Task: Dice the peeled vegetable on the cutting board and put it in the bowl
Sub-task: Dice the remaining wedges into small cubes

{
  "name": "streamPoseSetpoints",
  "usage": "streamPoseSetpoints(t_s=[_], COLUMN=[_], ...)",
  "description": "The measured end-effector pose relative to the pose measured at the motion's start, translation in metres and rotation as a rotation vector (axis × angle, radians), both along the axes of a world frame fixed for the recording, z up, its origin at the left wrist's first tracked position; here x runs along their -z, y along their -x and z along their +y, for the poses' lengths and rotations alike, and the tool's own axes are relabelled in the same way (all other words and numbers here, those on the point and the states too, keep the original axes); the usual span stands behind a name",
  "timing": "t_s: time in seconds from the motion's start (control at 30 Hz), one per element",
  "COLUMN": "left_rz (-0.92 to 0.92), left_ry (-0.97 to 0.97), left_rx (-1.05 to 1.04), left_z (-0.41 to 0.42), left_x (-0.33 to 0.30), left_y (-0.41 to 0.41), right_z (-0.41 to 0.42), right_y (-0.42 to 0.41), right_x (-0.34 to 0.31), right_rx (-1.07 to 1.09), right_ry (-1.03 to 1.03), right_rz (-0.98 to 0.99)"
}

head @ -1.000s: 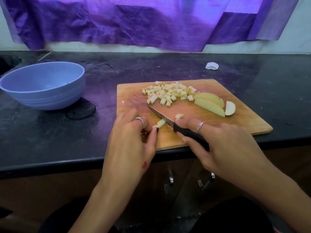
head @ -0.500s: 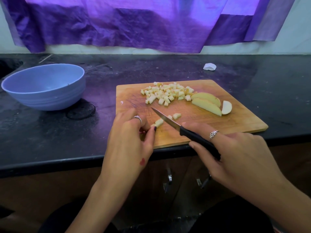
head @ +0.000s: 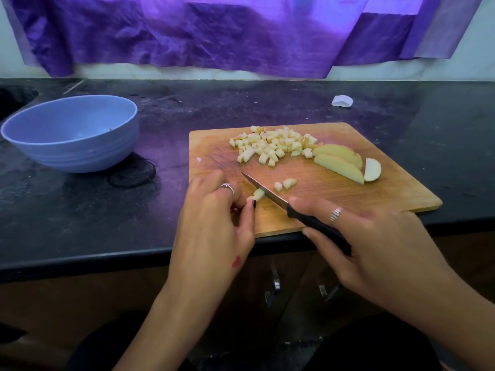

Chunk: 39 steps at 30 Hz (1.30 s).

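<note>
A wooden cutting board (head: 375, 194) lies on the black counter. My left hand (head: 214, 226) pinches a small pale vegetable strip (head: 258, 194) at the board's near left. My right hand (head: 375, 245) grips a black-handled knife (head: 316, 223); its blade (head: 263, 190) lies against the strip's right end. Two or three fresh cubes (head: 286, 183) sit just right of the blade. A pile of diced pieces (head: 273, 147) lies at the board's far side, with uncut wedges (head: 338, 163) and a white end piece (head: 372, 170) to its right. The blue bowl (head: 72, 132) stands to the left of the board, holding nothing I can see.
A small white scrap (head: 342, 100) lies on the counter (head: 80, 210) behind the board. A dark ring mark (head: 132, 174) sits beside the bowl. Purple cloth (head: 214, 30) hangs along the back wall. Cabinet handles (head: 273, 286) show below the counter edge.
The knife lifted and drew back toward me, then came down again on the strip held by my left hand. More cut cubes now lie right of the blade.
</note>
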<state>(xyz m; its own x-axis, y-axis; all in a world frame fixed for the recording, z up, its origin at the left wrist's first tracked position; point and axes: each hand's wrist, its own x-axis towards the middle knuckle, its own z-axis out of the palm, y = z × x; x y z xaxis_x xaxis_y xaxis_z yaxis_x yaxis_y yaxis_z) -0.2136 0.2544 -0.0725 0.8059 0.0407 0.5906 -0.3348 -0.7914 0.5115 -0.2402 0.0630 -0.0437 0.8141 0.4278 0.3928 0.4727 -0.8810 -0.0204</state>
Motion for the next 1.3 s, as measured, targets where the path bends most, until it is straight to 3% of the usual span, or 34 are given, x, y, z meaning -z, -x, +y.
streamPoseSetpoints(t_s=[0.27,0.87,1.3], left_rz=[0.013,0.012,-0.007], left_ry=[0.01,0.008,0.05], left_rx=[0.017,0.013,0.049], left_z=[0.001,0.001,0.001], left_x=[0.001,0.0,0.0], left_y=[0.0,0.0,0.001], right_z=[-0.006,0.011,0.009], right_y=[0.013,0.0,0.019], right_x=[-0.004,-0.002,-0.003], right_rx=[0.054,0.018,0.035], right_ry=[-0.083,0.03,-0.064], right_rz=[-0.045,-0.015,0.004])
